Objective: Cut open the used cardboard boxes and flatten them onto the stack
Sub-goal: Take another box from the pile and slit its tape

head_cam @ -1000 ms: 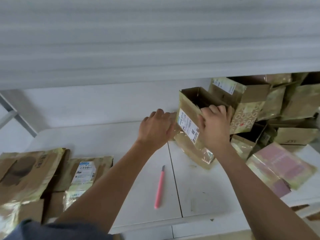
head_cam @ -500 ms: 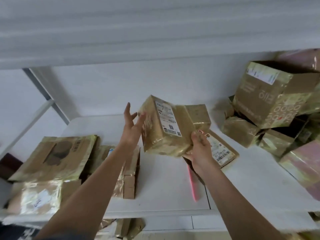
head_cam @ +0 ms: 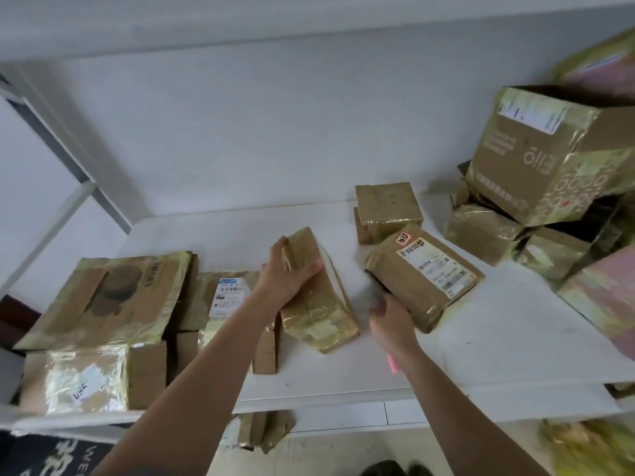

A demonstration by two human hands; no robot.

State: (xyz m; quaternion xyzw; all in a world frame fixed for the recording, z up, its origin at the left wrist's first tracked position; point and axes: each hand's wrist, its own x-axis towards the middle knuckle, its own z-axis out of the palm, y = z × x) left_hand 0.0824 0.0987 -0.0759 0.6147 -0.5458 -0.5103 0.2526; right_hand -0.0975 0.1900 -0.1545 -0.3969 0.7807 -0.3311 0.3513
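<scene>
Head cam: I see the left hand (head_cam: 287,276) gripping the top end of a taped box (head_cam: 318,297) that stands tilted on the white table (head_cam: 498,338), just right of the flat stack (head_cam: 103,304). Right hand (head_cam: 390,317) is blurred, fingers curled at the near edge of a labelled box (head_cam: 424,274); can't tell if it's holding. Pink knife (head_cam: 393,365) pokes out under the right wrist. More boxes (head_cam: 536,156) piled at far right.

Soft, even light; glare on the taped cardboard boxes (head_cam: 89,376); edges are curved, the right hand (head_cam: 390,319) is blurred.
</scene>
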